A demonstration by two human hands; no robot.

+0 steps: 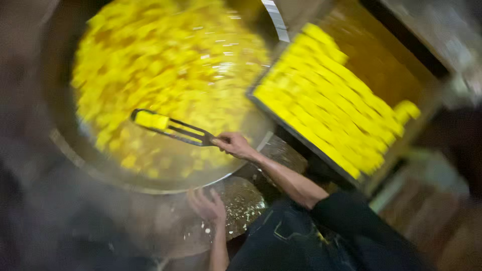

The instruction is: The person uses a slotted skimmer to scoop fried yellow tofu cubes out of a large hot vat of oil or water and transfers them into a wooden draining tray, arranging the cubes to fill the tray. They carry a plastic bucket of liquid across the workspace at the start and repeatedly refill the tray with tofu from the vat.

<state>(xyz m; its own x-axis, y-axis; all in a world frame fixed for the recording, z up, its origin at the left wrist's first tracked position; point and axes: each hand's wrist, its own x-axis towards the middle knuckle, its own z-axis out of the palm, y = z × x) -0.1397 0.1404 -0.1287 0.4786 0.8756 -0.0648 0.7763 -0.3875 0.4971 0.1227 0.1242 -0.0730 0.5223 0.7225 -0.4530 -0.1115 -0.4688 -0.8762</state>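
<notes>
One slotted spatula in right hand, perhaps one yellow piece

Right hand clenched, arm outstretched; left hand spread flat.

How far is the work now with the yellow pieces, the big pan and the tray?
Done: many yellow pieces float in the wide pan. In hand: the right hand holds a slotted spatula carrying one piece; the left hand rests beside the pan's rim. Left: the tray is full of pieces.
</notes>
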